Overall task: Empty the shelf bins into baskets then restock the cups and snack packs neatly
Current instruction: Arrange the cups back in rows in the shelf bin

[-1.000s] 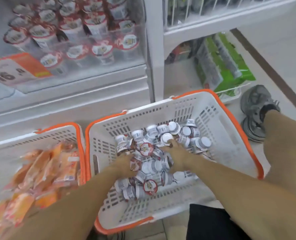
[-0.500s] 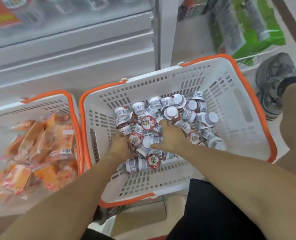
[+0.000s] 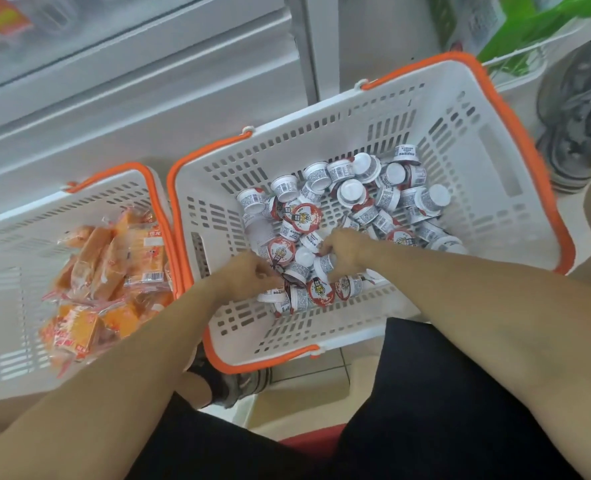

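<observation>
A white shelving unit [image 3: 141, 109] is seen across the top of the head view, with a clear-fronted bin [image 3: 90, 32] at its upper left; the bin's contents are too blurred to be identified. Green packages [image 3: 529, 26] are seen at the upper right, behind a white upright. Two white baskets with orange rims are set side by side on the floor below the shelving, their rims almost touching. The right basket [image 3: 477, 161] is the larger in view and is tilted slightly; a heap of small cups [image 3: 353, 194] with white bodies and red-and-white lids is spread over its slotted floor, some upright, some on their sides, some inverted. The left basket [image 3: 7, 306] is partly cut off by the frame edge and holds a loose pile of orange snack packs [image 3: 114, 268]. Both forearms are extended into the right basket from the lower edge. The left hand [image 3: 249, 275] is placed at the near left of the heap, fingers curled down around one cup [image 3: 296, 273]. The right hand [image 3: 346, 245] is placed just beside it, fingers bent onto another cup [image 3: 325, 265], apparently pinching it. A grey shoe [image 3: 571, 109] is seen right of the basket, and black shorts [image 3: 425, 410] fill the bottom.
</observation>
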`<action>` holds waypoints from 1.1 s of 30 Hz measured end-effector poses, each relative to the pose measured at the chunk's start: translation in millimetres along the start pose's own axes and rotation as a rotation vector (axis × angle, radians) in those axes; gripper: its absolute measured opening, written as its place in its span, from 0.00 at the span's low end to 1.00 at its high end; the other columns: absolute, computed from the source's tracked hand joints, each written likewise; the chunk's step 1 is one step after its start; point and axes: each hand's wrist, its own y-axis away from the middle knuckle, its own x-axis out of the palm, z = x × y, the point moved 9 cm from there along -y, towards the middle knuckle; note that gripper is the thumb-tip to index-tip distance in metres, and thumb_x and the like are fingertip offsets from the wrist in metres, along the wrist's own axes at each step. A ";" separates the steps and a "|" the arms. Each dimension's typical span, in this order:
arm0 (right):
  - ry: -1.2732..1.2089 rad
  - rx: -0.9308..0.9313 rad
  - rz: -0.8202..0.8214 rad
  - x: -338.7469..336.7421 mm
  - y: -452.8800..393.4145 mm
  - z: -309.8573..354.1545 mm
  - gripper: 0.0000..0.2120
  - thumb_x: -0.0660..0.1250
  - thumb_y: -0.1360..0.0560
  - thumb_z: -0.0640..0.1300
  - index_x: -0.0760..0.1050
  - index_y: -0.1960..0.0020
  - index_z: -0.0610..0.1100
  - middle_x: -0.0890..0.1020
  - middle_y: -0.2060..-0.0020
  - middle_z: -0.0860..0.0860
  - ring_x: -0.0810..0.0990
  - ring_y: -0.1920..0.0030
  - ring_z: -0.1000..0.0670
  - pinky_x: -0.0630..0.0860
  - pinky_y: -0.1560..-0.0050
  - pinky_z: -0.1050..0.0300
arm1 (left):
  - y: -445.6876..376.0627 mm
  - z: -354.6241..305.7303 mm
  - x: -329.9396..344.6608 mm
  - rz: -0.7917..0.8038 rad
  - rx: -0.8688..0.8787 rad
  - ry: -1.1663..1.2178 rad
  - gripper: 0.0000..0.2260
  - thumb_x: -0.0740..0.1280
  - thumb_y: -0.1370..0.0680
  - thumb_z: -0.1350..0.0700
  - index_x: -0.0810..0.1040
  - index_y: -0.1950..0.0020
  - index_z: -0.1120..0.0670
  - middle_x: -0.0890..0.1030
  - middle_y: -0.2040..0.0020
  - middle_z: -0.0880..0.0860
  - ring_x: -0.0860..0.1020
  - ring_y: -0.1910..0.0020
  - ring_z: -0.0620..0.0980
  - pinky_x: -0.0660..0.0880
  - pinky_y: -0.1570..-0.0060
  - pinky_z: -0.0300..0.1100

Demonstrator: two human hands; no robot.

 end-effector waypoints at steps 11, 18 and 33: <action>-0.349 0.065 0.051 -9.3 31.9 -35.3 0.31 0.77 0.27 0.44 0.65 0.30 0.47 0.66 0.24 0.47 0.71 0.30 0.43 0.71 0.33 0.49 | -16.7 -10.5 79.6 0.066 -0.372 1.178 0.13 0.61 0.16 0.52 0.77 0.36 0.57 0.85 0.46 0.58 0.83 0.48 0.58 0.81 0.50 0.51; -0.221 0.046 0.087 15.9 38.8 -37.4 0.28 0.76 0.26 0.43 0.66 0.32 0.47 0.77 0.44 0.46 0.77 0.44 0.42 0.75 0.47 0.52 | -26.4 -21.7 84.4 -0.030 -0.241 0.750 0.15 0.76 0.26 0.53 0.76 0.48 0.60 0.82 0.58 0.59 0.80 0.66 0.52 0.83 0.57 0.48; -0.768 0.153 0.155 11.9 56.7 -63.6 0.30 0.75 0.25 0.39 0.69 0.27 0.52 0.74 0.29 0.47 0.76 0.33 0.45 0.78 0.38 0.47 | -31.2 -53.0 78.1 -0.073 -0.057 0.403 0.26 0.70 0.21 0.49 0.68 0.26 0.53 0.78 0.37 0.59 0.76 0.52 0.51 0.70 0.50 0.38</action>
